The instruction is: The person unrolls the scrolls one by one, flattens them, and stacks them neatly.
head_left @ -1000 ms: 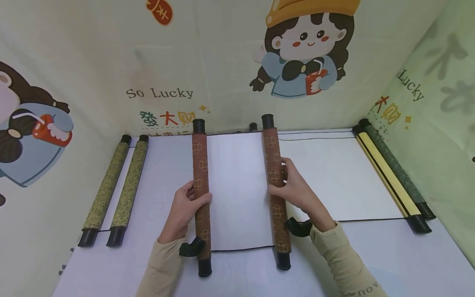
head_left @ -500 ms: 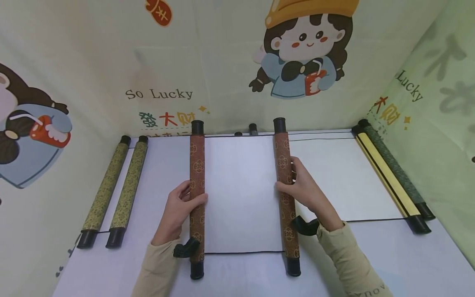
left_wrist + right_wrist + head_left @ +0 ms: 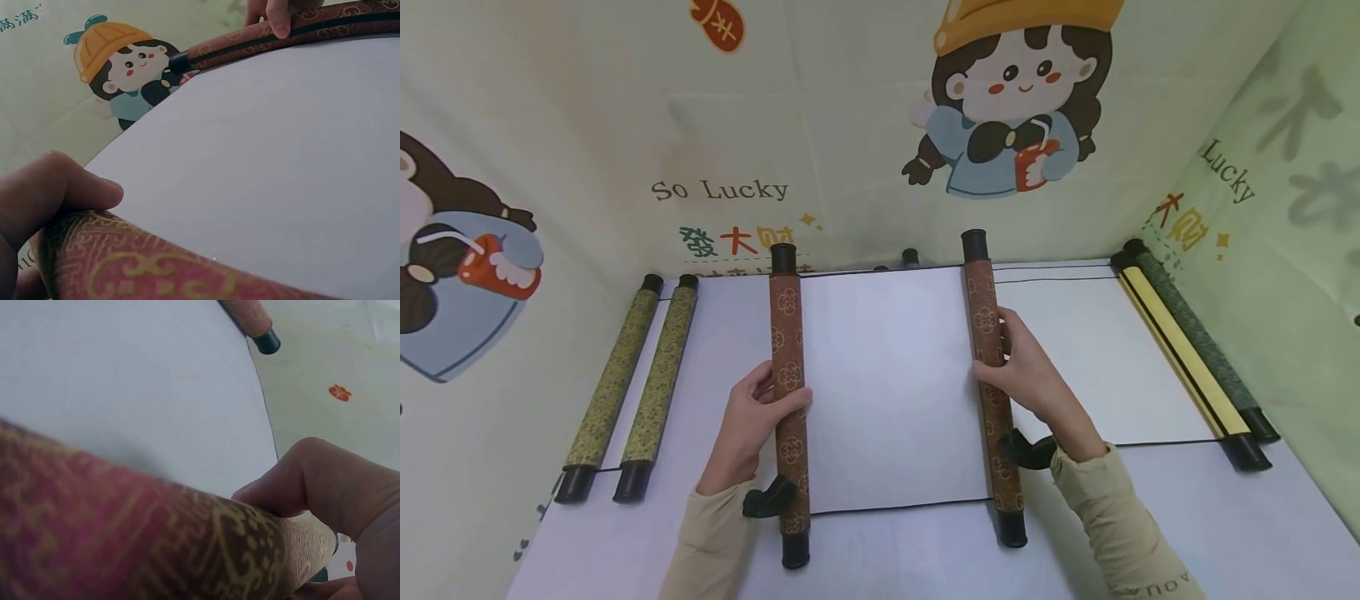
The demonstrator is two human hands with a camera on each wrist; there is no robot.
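A hanging scroll with reddish-brown, gold-patterned rolls and black end knobs lies partly unrolled in the middle of the head view. Its blank white sheet (image 3: 895,383) spans the gap between the two rolls. My left hand (image 3: 747,425) grips the left roll (image 3: 787,325), thumb over its inner side. The right roll (image 3: 985,304) is held by my right hand (image 3: 1037,375), thumb on the paper side and fingers behind. In the left wrist view, my left thumb (image 3: 94,189) lies on the near roll. My right thumb (image 3: 275,487) presses the other roll in the right wrist view.
At the left lies an olive-gold scroll (image 3: 658,383), its two rolls close together. On the right, another white sheet (image 3: 1090,358) runs under the held scroll to a yellow-edged dark green scroll (image 3: 1198,337). Black knobs (image 3: 911,257) show at the back, before a cartoon-printed cloth wall (image 3: 850,125).
The two hands have moved apart, the left one leftward and the right one rightward. The scroll's rolls have separated, and more of the white sheet shows between them.
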